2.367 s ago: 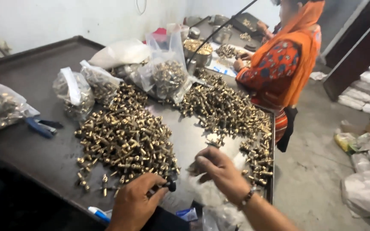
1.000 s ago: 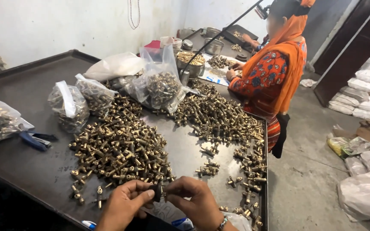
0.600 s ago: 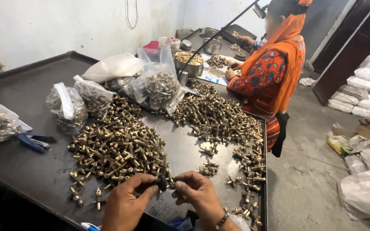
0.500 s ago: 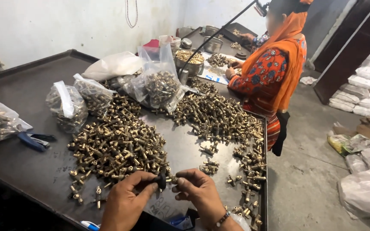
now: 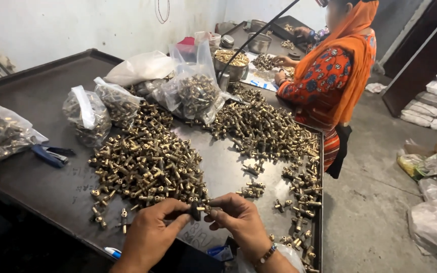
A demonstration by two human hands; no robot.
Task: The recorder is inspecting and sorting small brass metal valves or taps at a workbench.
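— What colour are the fittings (image 5: 145,164) heaped on the desk (image 5: 41,114)?
— Dull brass-gold, on dark grey metal. The bags (image 5: 193,88) are clear plastic.
— And the pliers (image 5: 50,154)?
— Blue handles. The co-worker's clothing (image 5: 337,81) is orange, red sleeves with a blue floral print.

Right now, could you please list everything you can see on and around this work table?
brass fittings: two big heaps plus scattered pieces, brass, on the table
small black part: one, black, pinched between both hands
clear bags of fittings: about five, along the far and left side
white bag: one, behind the clear bags
blue tool: one, on the left of the table
metal bowls: at least two, grey, far end
table: one, dark metal, raised rim
co-worker: one, orange clothing, at the far right side
sacks: several, pale, on the floor
left hand: on the black part
right hand: on the black part
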